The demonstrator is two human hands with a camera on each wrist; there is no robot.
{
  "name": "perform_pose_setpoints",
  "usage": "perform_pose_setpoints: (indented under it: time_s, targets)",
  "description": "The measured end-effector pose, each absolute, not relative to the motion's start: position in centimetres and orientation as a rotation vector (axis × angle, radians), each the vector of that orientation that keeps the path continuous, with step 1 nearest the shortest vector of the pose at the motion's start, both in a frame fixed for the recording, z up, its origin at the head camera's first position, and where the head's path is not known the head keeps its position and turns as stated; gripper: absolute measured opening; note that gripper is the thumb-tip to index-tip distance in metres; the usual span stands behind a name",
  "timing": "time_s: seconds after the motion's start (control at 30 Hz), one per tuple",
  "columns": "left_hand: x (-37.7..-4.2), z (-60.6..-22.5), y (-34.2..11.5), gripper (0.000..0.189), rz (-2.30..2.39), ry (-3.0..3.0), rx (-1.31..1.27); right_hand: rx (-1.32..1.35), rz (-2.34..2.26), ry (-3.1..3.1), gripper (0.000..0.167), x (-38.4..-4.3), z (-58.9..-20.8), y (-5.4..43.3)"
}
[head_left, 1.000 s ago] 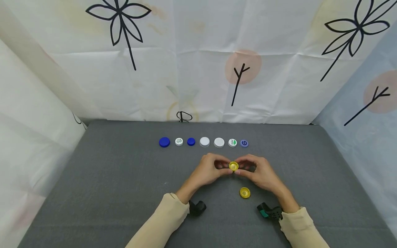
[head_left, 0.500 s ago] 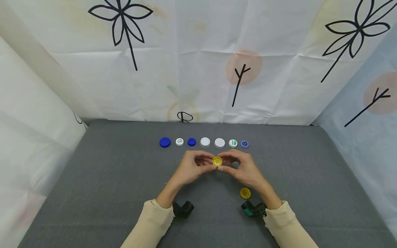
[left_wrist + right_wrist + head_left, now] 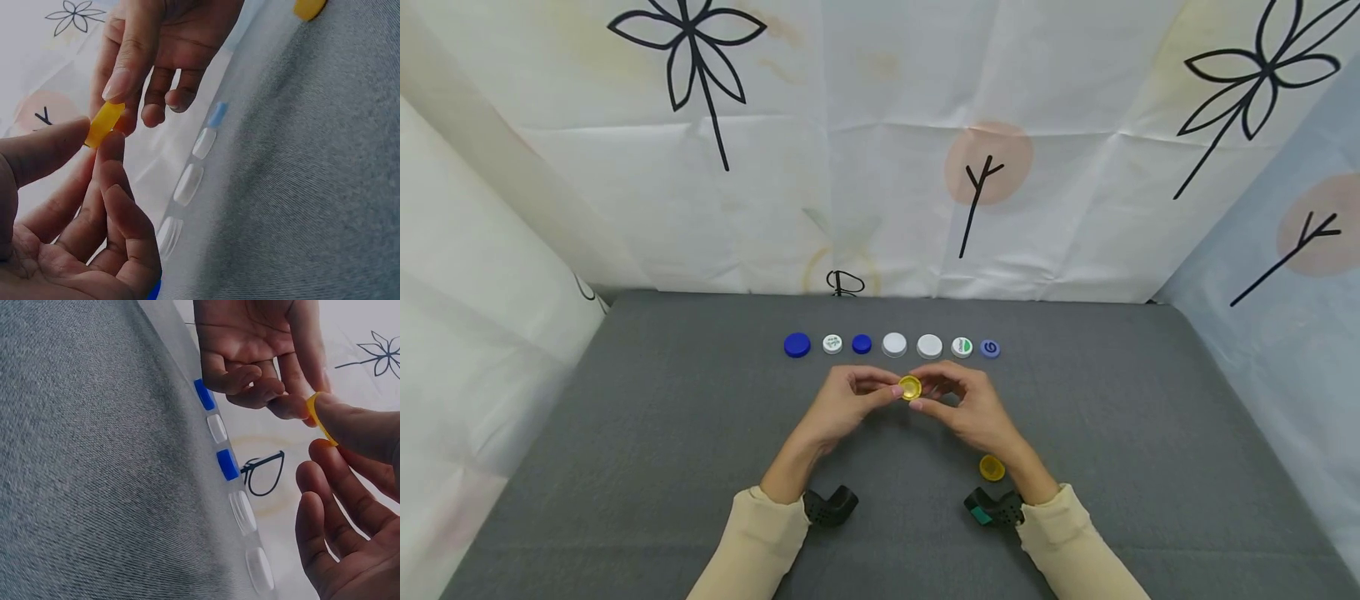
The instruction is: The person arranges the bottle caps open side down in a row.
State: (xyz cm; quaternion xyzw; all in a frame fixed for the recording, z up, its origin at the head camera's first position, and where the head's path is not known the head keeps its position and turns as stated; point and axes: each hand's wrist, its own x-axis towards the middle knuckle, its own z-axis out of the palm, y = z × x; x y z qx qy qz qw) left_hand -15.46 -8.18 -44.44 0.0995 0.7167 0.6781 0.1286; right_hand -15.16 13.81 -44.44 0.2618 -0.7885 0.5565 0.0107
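A yellow bottle cap is held up between both hands, its round hollow side toward the head camera. My left hand pinches its left edge, the thumb lying over part of the face. On the other side my right hand pinches the cap with thumb and fingertips. The left wrist view gives the yellow cap edge-on, between the two thumbs and fingers. Lower fingers of both hands are loosely curled. A second yellow cap lies on the grey table beside the right forearm.
Beyond the hands a row of caps runs across the grey table: a large blue cap, a smaller blue cap, several white caps, one with a green mark, and a light blue cap. A patterned white cloth hangs behind.
Both hands have carried the yellow cap to the left and slightly farther from me. The left thumb now overlaps its face. The second yellow cap and the row stay in place.
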Motion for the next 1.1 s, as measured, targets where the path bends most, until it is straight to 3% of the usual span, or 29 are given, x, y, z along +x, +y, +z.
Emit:
perform_pose_setpoints:
  time_s: [0.47, 1.1]
  targets:
    - [-15.13, -44.23, -7.9, 0.016, 2.011, 2.233, 0.305, 0.716, 1.812, -2.47, 0.017, -15.06, -44.74, 13.71]
    - [-15.02, -44.56, -7.68, 0.028, 2.047, 2.048, 0.203, 0.747, 1.79, -2.371, 0.019, -14.98, -45.12, 13.22]
